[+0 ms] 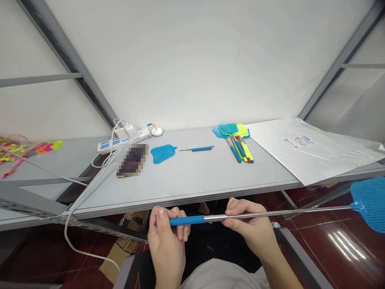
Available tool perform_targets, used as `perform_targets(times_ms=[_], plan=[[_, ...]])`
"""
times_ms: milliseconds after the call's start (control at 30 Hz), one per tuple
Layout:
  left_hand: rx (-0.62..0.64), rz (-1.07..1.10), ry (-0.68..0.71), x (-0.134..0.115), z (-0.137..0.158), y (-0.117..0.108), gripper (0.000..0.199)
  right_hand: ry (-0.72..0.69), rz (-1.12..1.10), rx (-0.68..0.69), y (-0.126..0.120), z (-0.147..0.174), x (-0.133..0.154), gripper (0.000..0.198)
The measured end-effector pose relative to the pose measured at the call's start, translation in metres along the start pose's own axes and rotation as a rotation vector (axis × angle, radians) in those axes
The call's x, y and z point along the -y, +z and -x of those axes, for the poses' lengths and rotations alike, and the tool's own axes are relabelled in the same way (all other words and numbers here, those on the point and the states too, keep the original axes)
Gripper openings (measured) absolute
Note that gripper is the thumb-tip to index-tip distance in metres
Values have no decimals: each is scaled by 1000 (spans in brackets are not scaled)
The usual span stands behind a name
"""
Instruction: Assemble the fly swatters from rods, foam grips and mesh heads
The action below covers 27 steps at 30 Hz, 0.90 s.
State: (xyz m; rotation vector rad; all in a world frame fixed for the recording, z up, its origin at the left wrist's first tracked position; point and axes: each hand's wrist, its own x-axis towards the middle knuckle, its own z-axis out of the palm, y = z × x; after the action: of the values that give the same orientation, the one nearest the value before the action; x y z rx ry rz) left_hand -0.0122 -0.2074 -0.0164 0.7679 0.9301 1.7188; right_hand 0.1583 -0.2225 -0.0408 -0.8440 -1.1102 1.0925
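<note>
A blue fly swatter (188, 220) with an extended metal rod lies across in front of me, below the table edge. My left hand (168, 241) is closed around the end of its blue grip. Thumb and fingers of my right hand (249, 220) pinch the rod just beyond the grip. The swatter's blue mesh head (369, 204) reaches out at the far right. On the table lie a loose blue swatter head (163, 153), a metal rod (195, 148) and a blue handle (201, 149) beside it. A pile of colourful fly swatters (237, 141) is at the back.
A grey table (186, 176) spans the view, with a white plastic mailer (300, 144) at right. At left are a power strip (112, 143), a pixelated phone-like object (132, 160) and a white cable (66, 224) hanging over the edge. Cardboard (112, 261) lies on the floor.
</note>
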Motion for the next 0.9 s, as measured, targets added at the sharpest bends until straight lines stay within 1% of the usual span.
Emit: perform_targets(times_ms=[67, 133, 200, 233, 300, 367, 433, 533, 567, 633, 700, 733, 833, 900], plan=[[-22, -11, 1, 1, -2, -2, 29, 37, 0, 7, 4, 0, 0, 14], [-53, -24, 1, 3, -7, -4, 28, 83, 5, 51, 5, 0, 1, 15], [-95, -28, -3, 2, -14, -8, 27, 96, 5, 92, 2, 0, 2, 16], [-125, -25, -2, 1, -18, -11, 27, 91, 0, 91, -2, -1, 3, 16], [-193, -16, 19, -4, -27, -17, 26, 61, -20, 36, -13, -2, 4, 13], [-249, -19, 59, -10, -36, -24, 23, 30, -45, -66, -24, -3, 5, 11], [-280, -31, 107, -16, -43, -30, 20, 24, -58, -143, -31, -6, 7, 17], [-288, -58, 172, -21, -47, -36, 18, 49, -67, -163, -32, -9, 9, 35], [-282, -67, 185, -21, -47, -36, 18, 61, -69, -155, -30, -9, 9, 37], [-262, -81, 191, -20, -45, -36, 19, 87, -70, -167, -25, -11, 10, 33], [-243, -83, 181, -18, -43, -33, 20, 123, -75, -214, -21, -11, 12, 18], [-236, -81, 173, -17, -42, -32, 21, 138, -79, -242, -19, -11, 12, 14], [-222, -70, 137, -14, -40, -30, 21, 152, -99, -286, -16, -11, 13, 24], [-210, -56, 103, -12, -41, -31, 21, 149, -100, -281, -16, -10, 14, 20]])
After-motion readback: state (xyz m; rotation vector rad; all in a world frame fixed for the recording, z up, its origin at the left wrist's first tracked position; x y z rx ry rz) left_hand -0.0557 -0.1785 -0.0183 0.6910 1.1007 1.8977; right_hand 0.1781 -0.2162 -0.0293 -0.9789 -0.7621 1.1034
